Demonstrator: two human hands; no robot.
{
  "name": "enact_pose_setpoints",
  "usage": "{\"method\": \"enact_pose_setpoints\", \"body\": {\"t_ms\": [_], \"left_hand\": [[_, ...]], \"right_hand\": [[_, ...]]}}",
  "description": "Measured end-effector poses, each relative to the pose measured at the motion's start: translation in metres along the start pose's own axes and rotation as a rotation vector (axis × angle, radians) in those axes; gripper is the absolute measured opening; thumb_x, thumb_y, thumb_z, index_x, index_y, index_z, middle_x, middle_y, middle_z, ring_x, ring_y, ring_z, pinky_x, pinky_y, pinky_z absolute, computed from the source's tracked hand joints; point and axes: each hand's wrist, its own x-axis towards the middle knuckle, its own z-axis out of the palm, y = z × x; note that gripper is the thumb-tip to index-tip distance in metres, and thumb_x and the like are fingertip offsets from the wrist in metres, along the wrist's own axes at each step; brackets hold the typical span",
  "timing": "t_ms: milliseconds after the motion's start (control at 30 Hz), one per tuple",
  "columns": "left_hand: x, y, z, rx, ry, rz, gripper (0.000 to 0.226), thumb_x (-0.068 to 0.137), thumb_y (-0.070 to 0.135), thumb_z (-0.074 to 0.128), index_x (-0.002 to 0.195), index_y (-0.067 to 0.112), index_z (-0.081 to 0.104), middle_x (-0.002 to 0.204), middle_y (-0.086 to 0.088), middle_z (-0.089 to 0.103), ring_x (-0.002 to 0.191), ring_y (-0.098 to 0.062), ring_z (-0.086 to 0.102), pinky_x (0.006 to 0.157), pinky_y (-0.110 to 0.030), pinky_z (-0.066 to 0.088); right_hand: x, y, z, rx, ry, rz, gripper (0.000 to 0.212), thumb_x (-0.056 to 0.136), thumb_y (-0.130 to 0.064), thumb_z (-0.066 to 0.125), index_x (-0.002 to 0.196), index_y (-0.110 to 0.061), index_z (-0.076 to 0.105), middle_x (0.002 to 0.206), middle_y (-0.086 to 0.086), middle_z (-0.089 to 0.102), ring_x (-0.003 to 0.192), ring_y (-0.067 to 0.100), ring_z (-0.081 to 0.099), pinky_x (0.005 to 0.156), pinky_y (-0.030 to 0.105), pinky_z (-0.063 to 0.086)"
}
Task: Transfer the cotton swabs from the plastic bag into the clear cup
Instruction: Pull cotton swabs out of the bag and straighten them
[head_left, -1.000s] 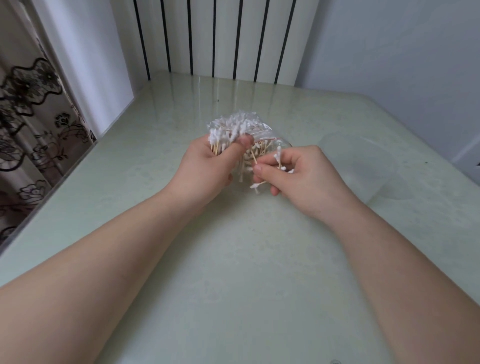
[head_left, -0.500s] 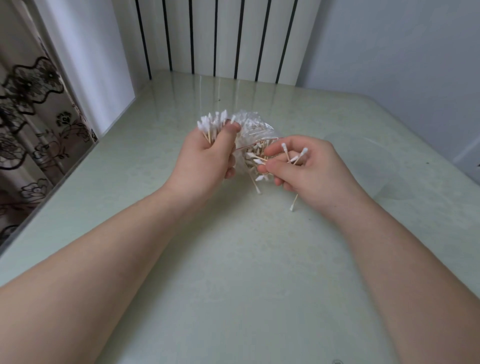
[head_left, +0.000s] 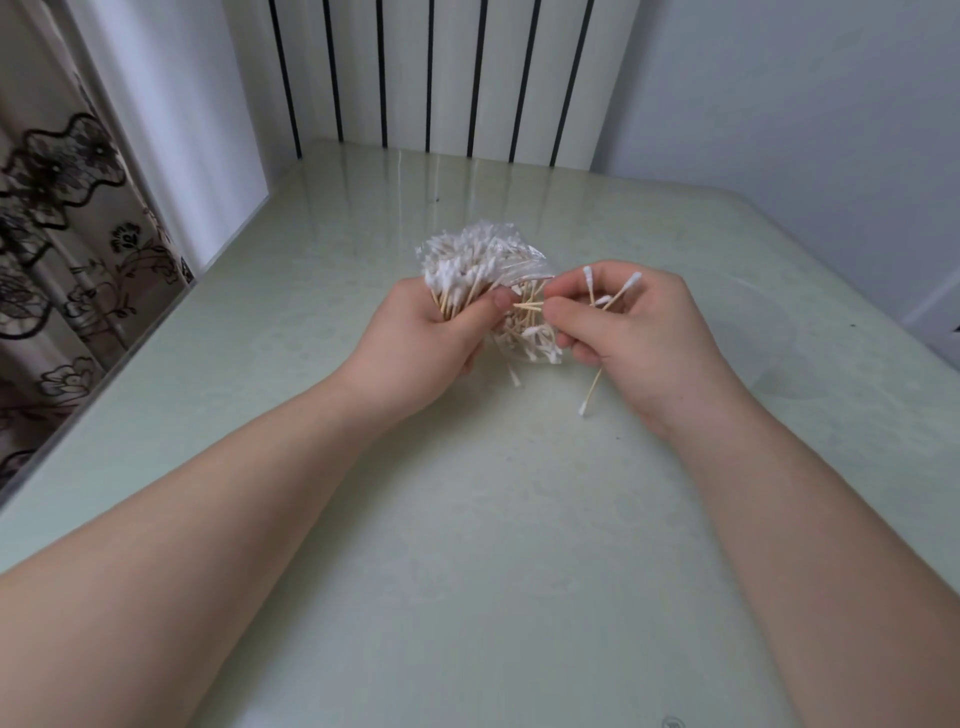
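1. Head view, looking down over both bare forearms onto a pale green table (head_left: 467, 545).
2. Left hand (head_left: 415, 338): fingers and thumb curled tight round a thick bundle of cotton swabs (head_left: 467, 267), white tips fanning out above the thumb, wooden stems clamped beneath it.
3. Plastic bag (head_left: 524, 267): clear and crumpled, wrapped about the bundle, reaching from the left thumb toward the right fingertips, more swabs inside it below both thumbs.
4. Right hand (head_left: 644, 338): thumb and forefinger pinched together on stems at the bag, other fingers curled round a few loose swabs (head_left: 613, 293), tips poking up past the knuckles, one hanging down under the palm.
5. Clear cup (head_left: 769, 338): faint, on the table just beyond the back of the right hand, apart from the fingers; upright or on its side, cannot tell.
6. Patterned curtain (head_left: 62, 234) well off to the outer side of the left fingers; striped panel (head_left: 441, 78) far beyond both sets of fingertips.
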Motion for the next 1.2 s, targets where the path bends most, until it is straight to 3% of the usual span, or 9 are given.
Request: {"method": "enact_pose_setpoints", "body": {"t_ms": [100, 167, 233, 367, 533, 733, 933, 1067, 1200], "left_hand": [[-0.002, 0.004, 0.001, -0.018, -0.006, -0.057, 0.029, 0.102, 0.022, 0.061, 0.08, 0.005, 0.066, 0.055, 0.007, 0.057, 0.046, -0.005, 0.05, 0.045, -0.014, 0.039], [-0.004, 0.007, 0.003, -0.012, -0.056, -0.07, 0.024, 0.103, 0.022, 0.058, 0.088, 0.008, 0.07, 0.064, 0.012, 0.065, 0.05, 0.001, 0.056, 0.046, -0.014, 0.042], [-0.006, 0.007, 0.004, 0.021, -0.1, -0.065, 0.02, 0.104, 0.023, 0.057, 0.091, 0.014, 0.07, 0.073, 0.008, 0.067, 0.051, -0.001, 0.057, 0.046, -0.018, 0.043], [-0.008, 0.006, 0.005, 0.091, -0.152, -0.005, 0.031, 0.104, 0.023, 0.056, 0.075, 0.032, 0.062, 0.073, -0.004, 0.061, 0.047, -0.007, 0.052, 0.044, -0.017, 0.042], [-0.009, 0.006, 0.006, 0.079, -0.246, 0.009, 0.028, 0.105, 0.015, 0.054, 0.078, 0.019, 0.06, 0.054, 0.018, 0.056, 0.046, 0.0, 0.049, 0.048, -0.015, 0.041], [-0.004, 0.0, 0.004, 0.096, -0.188, -0.082, 0.039, 0.106, 0.022, 0.051, 0.068, 0.015, 0.052, 0.059, -0.003, 0.049, 0.05, -0.017, 0.048, 0.048, -0.026, 0.04], [-0.007, 0.002, 0.004, 0.069, -0.26, -0.04, 0.037, 0.107, 0.024, 0.05, 0.072, 0.011, 0.053, 0.058, -0.002, 0.05, 0.052, -0.018, 0.048, 0.046, -0.027, 0.042], [-0.007, 0.001, 0.006, 0.028, -0.236, -0.063, 0.036, 0.107, 0.025, 0.05, 0.072, 0.017, 0.05, 0.055, 0.005, 0.044, 0.047, -0.014, 0.044, 0.045, -0.027, 0.039], [-0.004, 0.003, 0.005, -0.033, -0.128, -0.073, 0.04, 0.105, 0.031, 0.055, 0.066, 0.035, 0.066, 0.052, 0.009, 0.038, 0.046, -0.013, 0.037, 0.047, -0.027, 0.035]], "right_hand": [[0.002, 0.001, -0.002, 0.043, 0.033, -0.01, 0.014, 0.084, 0.003, 0.07, 0.085, -0.01, 0.073, 0.059, 0.004, 0.062, 0.06, 0.016, 0.056, 0.051, 0.02, 0.041], [0.002, 0.002, -0.001, 0.061, 0.023, -0.016, 0.015, 0.084, 0.004, 0.07, 0.084, -0.011, 0.073, 0.059, 0.003, 0.062, 0.061, 0.017, 0.056, 0.051, 0.02, 0.041], [0.002, 0.003, 0.0, 0.083, -0.003, -0.011, 0.017, 0.085, 0.007, 0.069, 0.084, -0.01, 0.072, 0.058, 0.002, 0.062, 0.059, 0.016, 0.056, 0.05, 0.019, 0.041], [0.001, 0.004, 0.0, 0.186, -0.071, 0.041, 0.015, 0.087, 0.01, 0.066, 0.086, -0.005, 0.07, 0.059, 0.002, 0.061, 0.057, 0.012, 0.055, 0.047, 0.016, 0.039], [0.0, 0.005, 0.004, 0.254, -0.122, 0.096, 0.016, 0.088, 0.012, 0.063, 0.085, -0.003, 0.067, 0.059, 0.005, 0.06, 0.056, 0.014, 0.055, 0.046, 0.017, 0.038], [0.005, 0.007, 0.002, 0.25, 0.023, 0.078, 0.015, 0.085, 0.009, 0.067, 0.086, -0.006, 0.069, 0.065, 0.008, 0.06, 0.063, 0.018, 0.054, 0.046, 0.019, 0.036], [0.003, 0.009, 0.003, 0.088, 0.013, -0.01, 0.016, 0.084, 0.002, 0.073, 0.086, -0.014, 0.074, 0.063, -0.003, 0.068, 0.06, 0.009, 0.061, 0.052, 0.016, 0.042], [0.001, 0.009, 0.008, 0.071, -0.008, 0.01, 0.014, 0.086, 0.001, 0.072, 0.091, -0.012, 0.075, 0.072, -0.006, 0.071, 0.062, 0.003, 0.063, 0.059, 0.015, 0.047], [0.001, 0.007, 0.009, 0.119, -0.085, 0.065, 0.039, 0.087, 0.016, 0.053, 0.096, -0.018, 0.07, 0.09, 0.006, 0.074, 0.061, 0.001, 0.059, 0.055, 0.013, 0.041]]}}
